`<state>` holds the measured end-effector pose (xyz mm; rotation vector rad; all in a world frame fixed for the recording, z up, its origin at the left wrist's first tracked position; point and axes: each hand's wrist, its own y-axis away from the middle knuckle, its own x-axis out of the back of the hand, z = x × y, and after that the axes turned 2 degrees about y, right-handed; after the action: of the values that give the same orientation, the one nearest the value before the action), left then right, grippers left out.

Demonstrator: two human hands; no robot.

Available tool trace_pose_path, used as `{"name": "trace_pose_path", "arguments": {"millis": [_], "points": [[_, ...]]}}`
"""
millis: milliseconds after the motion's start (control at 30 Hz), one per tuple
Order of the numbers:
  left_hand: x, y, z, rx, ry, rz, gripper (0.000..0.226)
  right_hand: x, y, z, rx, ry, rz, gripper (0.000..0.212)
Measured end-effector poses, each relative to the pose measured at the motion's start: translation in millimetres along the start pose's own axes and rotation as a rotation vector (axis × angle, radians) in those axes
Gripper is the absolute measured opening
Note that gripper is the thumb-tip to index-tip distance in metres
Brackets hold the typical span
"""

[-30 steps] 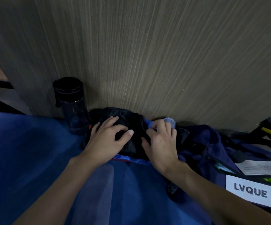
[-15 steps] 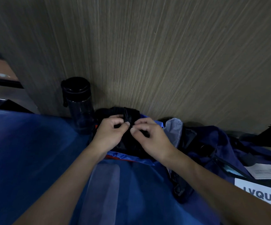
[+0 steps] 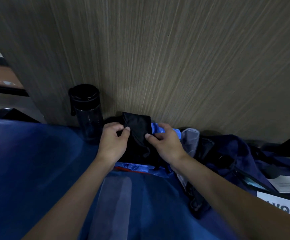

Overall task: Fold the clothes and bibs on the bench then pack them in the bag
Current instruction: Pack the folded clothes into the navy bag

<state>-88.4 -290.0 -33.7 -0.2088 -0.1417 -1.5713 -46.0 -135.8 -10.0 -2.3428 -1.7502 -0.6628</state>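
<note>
Your left hand (image 3: 112,144) and right hand (image 3: 166,144) each pinch the black cloth (image 3: 138,129); soft and limp, so grip its edges.

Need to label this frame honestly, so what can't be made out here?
Head view:
- Black garment: too dark to tell its type; left hand and right hand cover its sides.
- White label: cut off by the frame corner; first letter unreadable.
- Navy bag: inside hidden by its own folds.
- Bottle: contents too dark.
</note>
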Motion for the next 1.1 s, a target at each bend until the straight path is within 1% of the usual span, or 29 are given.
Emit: {"name": "trace_pose_path", "arguments": {"millis": [67, 100, 200, 300, 400, 533, 600, 633, 700, 733, 767, 800, 900, 1033, 1100], "points": [[2, -1, -1, -0.003, 0.034, -0.023, 0.023, -5, -1, -5, 0.002, -0.024, 0.017, 0.070], [4, -1, -1, 0.000, 0.070, -0.037, 0.022, -6, -2, -8, 0.005, -0.041, 0.022, 0.068], [10, 3, 5, 0.027, 0.168, -0.067, 0.025, -8, -4, -14, 0.016, -0.138, 0.008, 0.049], [14, 5, 7, -0.017, 0.183, -0.047, 0.026, -12, -5, -21, 0.005, -0.279, -0.033, 0.030], [19, 11, 11, -0.060, 0.220, -0.055, 0.022, -15, -5, -27, -0.025, -0.392, -0.066, 0.026], [24, 27, 23, -0.106, 0.285, -0.108, 0.018, -8, 6, -34, -0.049, -0.429, -0.027, 0.031], [26, 35, 31, -0.105, 0.327, -0.123, 0.013, 0, 16, -38, -0.026, -0.430, -0.001, 0.030], [28, 39, 35, -0.103, 0.334, -0.142, 0.020, 5, 22, -41, -0.011, -0.445, 0.018, 0.029], [28, 47, 43, -0.133, 0.267, -0.210, 0.062, 17, 35, -46, 0.017, -0.481, 0.054, 0.027], [26, 51, 50, -0.138, 0.221, -0.252, 0.079, 23, 42, -49, 0.031, -0.501, 0.066, 0.027], [23, 57, 58, -0.148, 0.188, -0.296, 0.087, 30, 50, -52, 0.045, -0.529, 0.083, 0.028], [19, 64, 66, -0.164, 0.173, -0.322, 0.089, 37, 59, -55, 0.055, -0.563, 0.105, 0.030], [9, 84, 91, -0.204, 0.156, -0.336, 0.083, 63, 86, -64, 0.041, -0.702, 0.129, 0.031], [-9, 109, 126, -0.243, 0.160, -0.438, 0.048, 101, 122, -62, 0.049, -0.773, 0.150, 0.037], [-21, 121, 142, -0.301, 0.089, -0.483, 0.040, 129, 136, -53, 0.087, -0.774, 0.155, 0.047]]}}
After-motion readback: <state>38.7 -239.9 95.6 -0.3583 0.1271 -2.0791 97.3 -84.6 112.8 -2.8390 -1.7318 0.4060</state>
